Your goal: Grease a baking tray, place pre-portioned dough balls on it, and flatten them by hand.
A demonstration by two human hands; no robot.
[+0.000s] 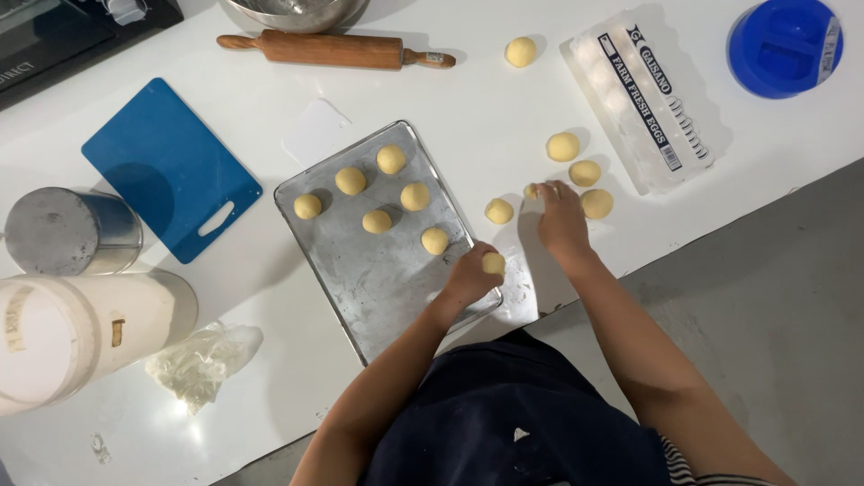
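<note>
On the metal baking tray (pixel 360 270) we count six smooth round dough balls; five more sit loose on the white counter (pixel 486 117). Our left hand (pixel 468 277) is closed around a seventh ball (pixel 493 263) at the tray's right edge. Our right hand (pixel 560 216) pinches a small dough ball (pixel 532 191) on the counter, just right of the tray.
</note>
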